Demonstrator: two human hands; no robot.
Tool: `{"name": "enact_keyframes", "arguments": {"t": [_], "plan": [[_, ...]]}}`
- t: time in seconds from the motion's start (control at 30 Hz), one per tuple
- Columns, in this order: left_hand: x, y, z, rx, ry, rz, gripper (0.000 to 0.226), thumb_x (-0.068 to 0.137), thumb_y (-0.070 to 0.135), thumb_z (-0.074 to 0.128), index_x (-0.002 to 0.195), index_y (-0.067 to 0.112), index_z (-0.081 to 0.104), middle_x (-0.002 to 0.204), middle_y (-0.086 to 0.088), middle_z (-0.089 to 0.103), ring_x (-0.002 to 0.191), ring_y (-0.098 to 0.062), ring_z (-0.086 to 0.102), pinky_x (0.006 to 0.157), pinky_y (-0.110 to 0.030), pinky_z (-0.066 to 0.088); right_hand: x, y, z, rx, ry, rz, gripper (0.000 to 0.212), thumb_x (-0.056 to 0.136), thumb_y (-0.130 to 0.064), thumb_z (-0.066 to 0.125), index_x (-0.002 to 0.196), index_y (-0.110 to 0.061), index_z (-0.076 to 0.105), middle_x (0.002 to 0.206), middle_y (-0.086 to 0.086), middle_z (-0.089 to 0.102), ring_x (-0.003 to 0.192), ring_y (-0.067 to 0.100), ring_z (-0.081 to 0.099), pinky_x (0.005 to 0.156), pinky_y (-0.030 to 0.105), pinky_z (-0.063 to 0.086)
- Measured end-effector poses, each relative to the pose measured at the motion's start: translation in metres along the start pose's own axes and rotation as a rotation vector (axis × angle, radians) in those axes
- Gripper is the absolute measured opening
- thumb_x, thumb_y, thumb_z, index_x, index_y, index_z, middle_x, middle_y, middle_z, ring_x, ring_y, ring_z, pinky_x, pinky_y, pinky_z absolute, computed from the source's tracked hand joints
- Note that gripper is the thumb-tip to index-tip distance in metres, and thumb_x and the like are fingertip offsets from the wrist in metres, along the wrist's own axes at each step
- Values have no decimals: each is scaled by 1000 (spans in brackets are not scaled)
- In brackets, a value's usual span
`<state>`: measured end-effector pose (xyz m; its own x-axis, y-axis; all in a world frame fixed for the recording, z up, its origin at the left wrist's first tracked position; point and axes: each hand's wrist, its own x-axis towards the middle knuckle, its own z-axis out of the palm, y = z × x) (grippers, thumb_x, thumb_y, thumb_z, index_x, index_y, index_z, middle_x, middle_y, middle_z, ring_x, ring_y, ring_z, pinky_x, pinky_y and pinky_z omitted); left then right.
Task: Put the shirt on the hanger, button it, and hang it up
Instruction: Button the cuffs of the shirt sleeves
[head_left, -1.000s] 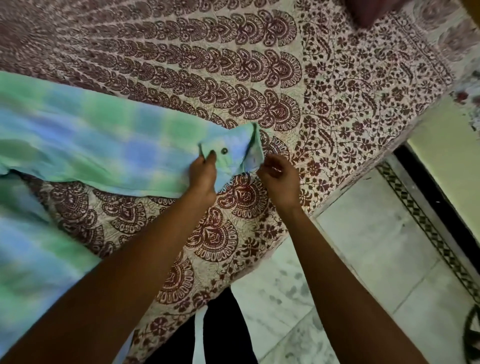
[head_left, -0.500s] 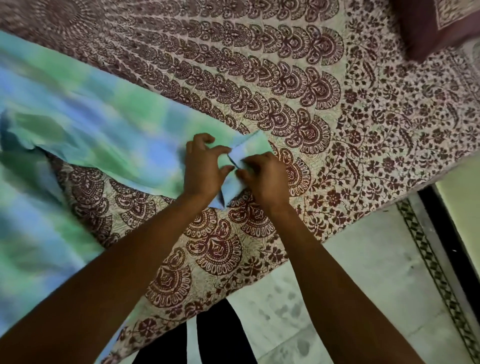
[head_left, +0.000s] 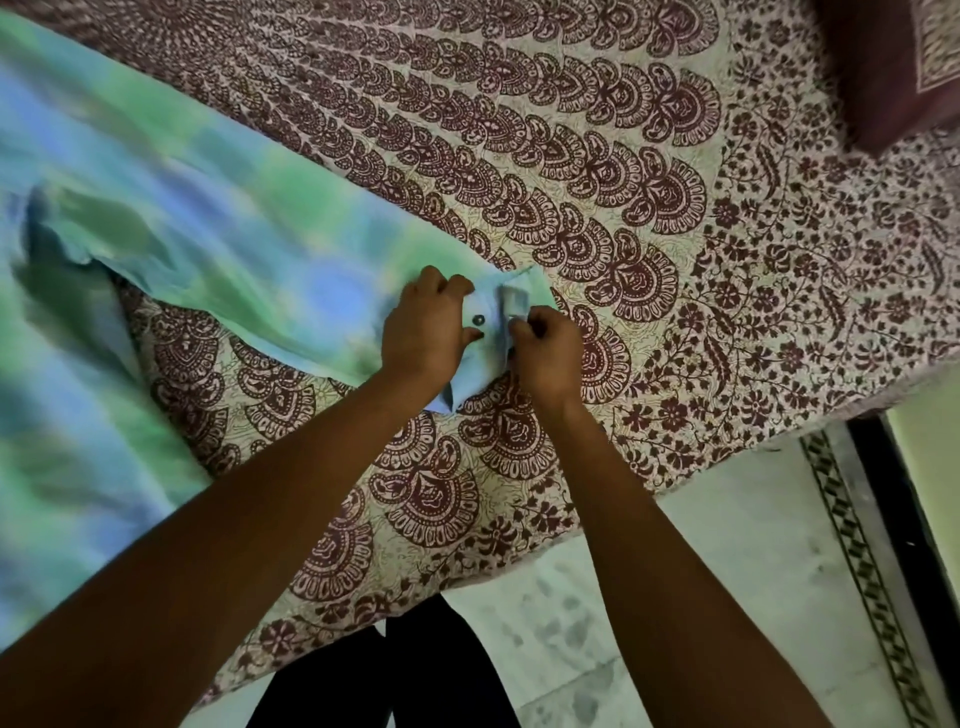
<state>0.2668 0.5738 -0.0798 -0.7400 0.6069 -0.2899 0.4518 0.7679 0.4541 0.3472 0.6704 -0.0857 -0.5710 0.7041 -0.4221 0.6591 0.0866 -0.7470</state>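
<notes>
With the left hand (head_left: 423, 327) gripping the cuff (head_left: 485, 347) of the blue-green checked cotton shirt (head_left: 234, 249) and the right hand (head_left: 548, 345) pinching its flap (head_left: 514, 304), the dark round button (head_left: 478, 318) reappears, apparently unfastened.

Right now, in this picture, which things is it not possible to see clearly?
- Head view: shirt, blurred by motion, cut by the left edge.
- Head view: buttonhole of the cuff, hidden under the right hand.
- Head view: cushion, cut by the top right corner.
- The hanger: nowhere in frame.

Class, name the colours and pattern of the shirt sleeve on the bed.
The shirt sleeve shows soft green and blue patches, blurred here; head view shows it best.
</notes>
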Motion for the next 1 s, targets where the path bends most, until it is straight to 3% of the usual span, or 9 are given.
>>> {"name": "enact_keyframes", "arguments": {"t": [0.1,0.2,0.37,0.43,0.5,0.6,0.73,0.9,1.0], "plan": [[8,2,-5,175,-11,43,30,82,31,65,106,13,62,119,-12,48,114,-33,42,88,-39,36,1,4,-10,336,-89,179,24,84,5,48,68,-11,58,65,6,58,62,21,52,59,34,45],[15,4,-10,187,-63,118,25,82,34,65,101,17,62,113,-7,59,111,-30,47,91,-37,27,-1,5,-17,473,-177,273,17,84,9,53,76,-3,62,72,10,63,58,18,60,55,27,53],[21,10,-18,256,-127,110,28,82,43,64,101,21,62,101,-1,68,102,-26,56,87,-36,20,0,1,-25,525,-223,341,24,84,-1,63,63,-7,55,54,4,59,45,9,58,53,21,55],[22,12,-20,119,-199,25,24,80,43,67,94,23,65,102,2,68,104,-24,57,86,-35,24,0,2,-25,562,-233,351,23,84,3,61,65,-8,54,49,-1,60,44,7,58,52,20,55],[24,11,-20,-219,-290,-69,19,75,34,75,79,24,60,101,0,67,105,-24,59,95,-36,35,-3,2,-25,585,-237,348,21,84,7,59,69,-7,58,48,-6,62,45,5,59,52,18,55],[22,10,-21,-463,-353,-123,29,71,27,78,70,26,49,91,0,61,103,-26,59,96,-43,44,-6,5,-29,627,-237,384,19,83,11,57,73,-4,61,52,-5,66,51,8,62,56,19,56],[19,12,-19,-342,-288,-116,25,72,32,77,74,24,53,95,4,66,104,-22,60,100,-40,36,-8,4,-33,695,-281,449,13,85,3,60,72,1,61,57,3,68,53,13,65,54,21,56],[15,18,-17,-319,-262,-103,22,72,33,77,83,26,60,97,8,68,103,-13,60,90,-36,26,-8,4,-34,668,-293,481,20,85,2,60,68,-8,59,50,-3,65,47,5,62,46,16,50],[14,16,-16,-324,-272,-84,19,71,34,77,78,27,61,97,9,70,101,-10,62,101,-41,31,-8,6,-33,640,-275,503,17,84,3,61,71,-8,59,49,-3,64,45,4,60,44,15,48]]}}
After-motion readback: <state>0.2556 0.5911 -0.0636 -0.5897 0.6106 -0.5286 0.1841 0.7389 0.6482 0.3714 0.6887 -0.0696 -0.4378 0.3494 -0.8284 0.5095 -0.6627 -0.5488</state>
